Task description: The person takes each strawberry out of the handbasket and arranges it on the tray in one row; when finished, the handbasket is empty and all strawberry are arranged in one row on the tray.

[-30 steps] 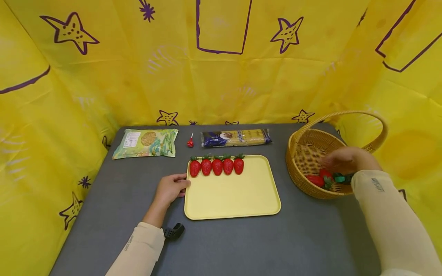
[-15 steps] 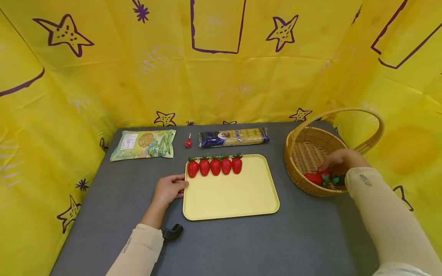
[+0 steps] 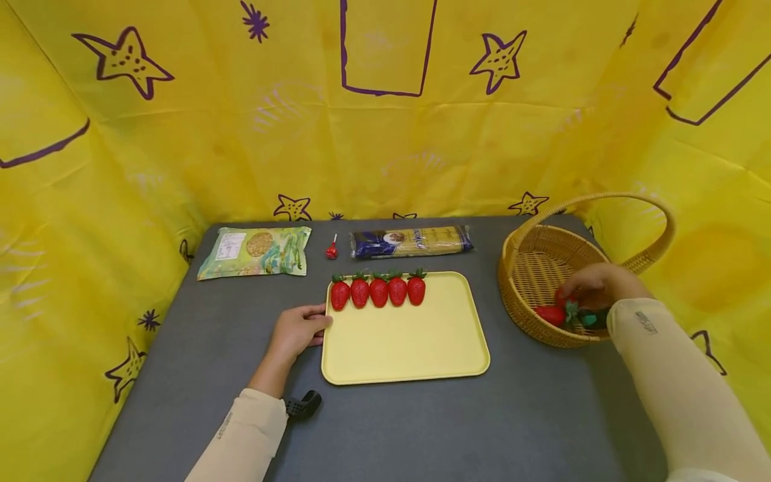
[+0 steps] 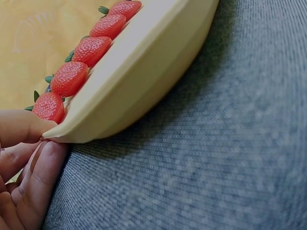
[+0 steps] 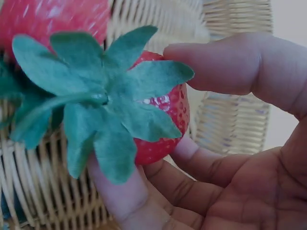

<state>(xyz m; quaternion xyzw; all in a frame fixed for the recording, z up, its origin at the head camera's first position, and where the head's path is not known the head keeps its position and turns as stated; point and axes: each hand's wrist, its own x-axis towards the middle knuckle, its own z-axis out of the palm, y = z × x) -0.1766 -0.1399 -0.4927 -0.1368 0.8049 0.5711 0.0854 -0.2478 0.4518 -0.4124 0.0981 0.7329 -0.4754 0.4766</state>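
Note:
My left hand (image 3: 296, 331) pinches the left rim of the pale yellow tray (image 3: 409, 348) between thumb and fingers (image 4: 41, 177). Along the tray's far edge lies a row of several red strawberries (image 3: 379, 292), their leaves pointing away. Inside the wicker basket (image 3: 508, 288) at the right, my right hand (image 3: 605, 284) grips a strawberry (image 5: 156, 149). The right wrist view shows its green leaves facing the camera, with thumb and fingers on either side of the fruit. Another strawberry (image 3: 549, 314) lies beside it in the basket. Dark green leaves beneath the hand are partly hidden.
Behind the tray lie a green patterned food bag (image 3: 255, 251), a red lollipop (image 3: 332, 250) and a pack of spaghetti (image 3: 412, 241). The basket's tall handle (image 3: 653, 207) arches over its right side. Yellow printed cloth (image 3: 385, 154) encloses the grey table.
My right hand has come down from above the basket's strawberries and taken hold of one, which has shifted slightly. The left hand stays on the tray rim, and the tray has not moved.

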